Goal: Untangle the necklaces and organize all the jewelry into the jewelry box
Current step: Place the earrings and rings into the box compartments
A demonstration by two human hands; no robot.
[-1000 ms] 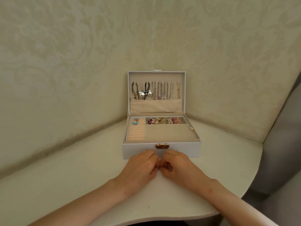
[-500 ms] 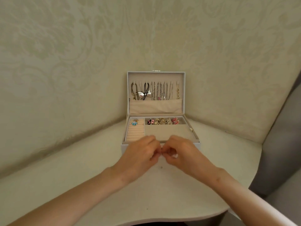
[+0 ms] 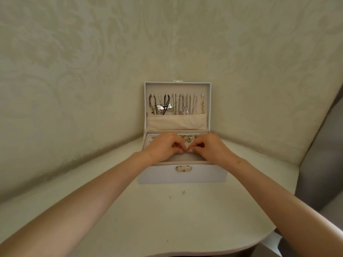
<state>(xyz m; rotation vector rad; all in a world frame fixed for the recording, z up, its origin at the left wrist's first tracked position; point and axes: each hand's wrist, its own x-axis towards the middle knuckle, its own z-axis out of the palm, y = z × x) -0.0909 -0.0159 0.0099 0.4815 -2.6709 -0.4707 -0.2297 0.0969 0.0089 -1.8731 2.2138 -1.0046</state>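
two hands curled tip to tip: your left hand [image 3: 165, 145] and right hand [image 3: 211, 147] pinch a tiny jewelry piece [image 3: 188, 152] over the open pale grey jewelry box [image 3: 182, 176], front tray. set it low before letting go. small metal bit [image 3: 184, 192] sits on the tabletop [image 3: 167, 219].

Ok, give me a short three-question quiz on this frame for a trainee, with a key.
1. True or false: the lid of the jewelry box stands open, with necklaces hanging inside it.
2. Where are the left hand and right hand? A) in the person's lap; B) over the box's lower tray, fingertips meeting; C) at the lid's pocket.
3. What lies on the table just in front of the box?

Key: 1 true. 2 B; together they pinch a tiny item. 3 a small metallic piece, too small to identify.
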